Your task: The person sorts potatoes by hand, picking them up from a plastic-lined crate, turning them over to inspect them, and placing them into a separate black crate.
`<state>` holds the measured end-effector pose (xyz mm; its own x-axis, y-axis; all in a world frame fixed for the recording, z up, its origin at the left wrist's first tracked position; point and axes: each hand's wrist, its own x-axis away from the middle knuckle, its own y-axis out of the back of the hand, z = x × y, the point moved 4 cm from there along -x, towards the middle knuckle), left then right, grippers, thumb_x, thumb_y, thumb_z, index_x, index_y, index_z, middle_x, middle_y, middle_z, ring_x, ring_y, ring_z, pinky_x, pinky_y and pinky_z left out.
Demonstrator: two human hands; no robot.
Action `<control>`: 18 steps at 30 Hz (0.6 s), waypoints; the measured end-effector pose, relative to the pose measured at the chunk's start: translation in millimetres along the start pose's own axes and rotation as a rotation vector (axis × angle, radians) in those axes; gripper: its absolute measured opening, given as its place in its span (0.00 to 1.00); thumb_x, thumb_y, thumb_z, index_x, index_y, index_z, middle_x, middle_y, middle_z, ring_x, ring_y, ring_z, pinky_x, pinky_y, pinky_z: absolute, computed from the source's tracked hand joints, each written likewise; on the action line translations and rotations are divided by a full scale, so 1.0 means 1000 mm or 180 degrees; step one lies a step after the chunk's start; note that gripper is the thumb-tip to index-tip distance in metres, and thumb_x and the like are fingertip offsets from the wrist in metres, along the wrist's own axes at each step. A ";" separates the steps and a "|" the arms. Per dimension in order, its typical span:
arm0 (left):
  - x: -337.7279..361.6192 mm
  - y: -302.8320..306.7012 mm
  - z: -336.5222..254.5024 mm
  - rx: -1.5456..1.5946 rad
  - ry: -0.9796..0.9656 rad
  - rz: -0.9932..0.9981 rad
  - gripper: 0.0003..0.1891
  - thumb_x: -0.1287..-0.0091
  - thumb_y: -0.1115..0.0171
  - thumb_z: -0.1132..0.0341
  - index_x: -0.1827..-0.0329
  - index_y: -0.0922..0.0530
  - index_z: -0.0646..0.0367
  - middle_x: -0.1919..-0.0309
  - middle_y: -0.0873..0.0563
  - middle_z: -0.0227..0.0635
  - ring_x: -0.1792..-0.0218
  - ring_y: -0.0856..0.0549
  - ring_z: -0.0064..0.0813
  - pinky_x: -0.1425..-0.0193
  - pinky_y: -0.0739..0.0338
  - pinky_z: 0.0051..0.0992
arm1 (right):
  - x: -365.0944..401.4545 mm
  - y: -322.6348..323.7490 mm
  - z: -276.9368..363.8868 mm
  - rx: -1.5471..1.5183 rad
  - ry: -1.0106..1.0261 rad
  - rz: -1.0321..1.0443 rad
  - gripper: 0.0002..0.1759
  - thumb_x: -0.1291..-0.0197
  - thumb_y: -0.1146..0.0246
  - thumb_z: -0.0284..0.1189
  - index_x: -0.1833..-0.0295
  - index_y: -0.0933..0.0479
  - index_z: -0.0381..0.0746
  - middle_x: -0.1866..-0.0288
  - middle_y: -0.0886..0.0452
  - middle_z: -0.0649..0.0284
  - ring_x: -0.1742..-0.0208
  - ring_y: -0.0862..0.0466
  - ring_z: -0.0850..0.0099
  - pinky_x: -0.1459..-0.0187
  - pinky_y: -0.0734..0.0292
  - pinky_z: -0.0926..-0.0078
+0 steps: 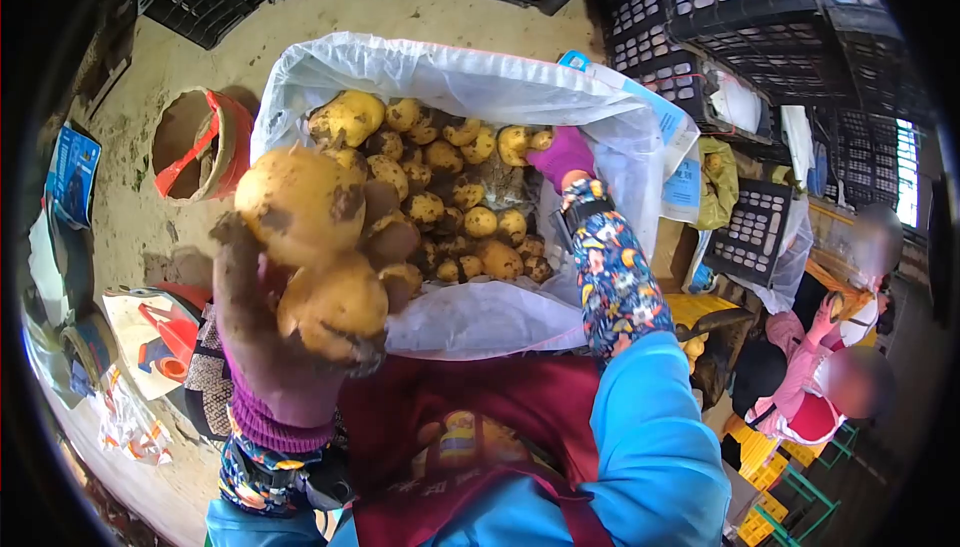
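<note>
Large muddy potatoes are held up close to the camera by my left hand, which wears a dirty purple glove and is partly blurred. They hang over the left edge of a box lined with white plastic. Inside the box lie many soil-covered potatoes. At the box's right end, my right hand, in a purple glove, has its fingers around a knobbly potato. Both forearms have flowered sleeves.
A round container with a red rim stands left of the box. Black crates are stacked at the upper right, others along the top. Two people are at the right. A black slotted crate and a green bag lie nearer.
</note>
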<state>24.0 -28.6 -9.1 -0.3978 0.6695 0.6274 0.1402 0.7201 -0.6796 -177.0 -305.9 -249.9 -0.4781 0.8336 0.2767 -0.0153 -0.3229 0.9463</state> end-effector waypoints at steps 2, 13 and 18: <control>-0.001 -0.012 0.003 -0.0008 -0.0075 -0.0085 0.38 0.29 0.51 0.37 0.30 0.36 0.62 0.38 0.24 0.52 0.48 0.16 0.52 0.58 0.15 0.39 | 0.017 0.010 -0.003 -0.3665 -0.0292 0.0838 0.30 0.45 0.31 0.39 0.40 0.26 0.36 0.50 0.18 0.51 0.48 0.18 0.61 0.51 0.20 0.67; 0.016 -0.019 0.039 -0.3859 -0.2066 0.1887 0.24 0.23 0.53 0.57 0.32 0.30 0.66 0.40 0.22 0.52 0.36 0.24 0.40 0.31 0.33 0.32 | 0.180 0.151 0.141 -0.3426 0.1886 -0.0107 0.32 0.39 0.31 0.43 0.34 0.30 0.37 0.45 0.21 0.61 0.43 0.22 0.72 0.39 0.28 0.75; 0.048 -0.051 0.048 -0.3829 -0.2660 0.2124 0.25 0.21 0.59 0.55 0.35 0.29 0.69 0.43 0.19 0.49 0.40 0.21 0.42 0.35 0.28 0.35 | 0.232 0.174 0.092 -0.6256 0.0046 0.1178 0.36 0.32 0.48 0.59 0.36 0.30 0.38 0.47 0.18 0.57 0.55 0.14 0.65 0.62 0.18 0.75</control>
<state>-45.8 -42.1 36.8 -0.2795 0.9151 -0.2905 0.9182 0.3432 0.1978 -210.4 -127.4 -5.6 -0.6891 0.6237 0.3689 -0.6915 -0.4138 -0.5921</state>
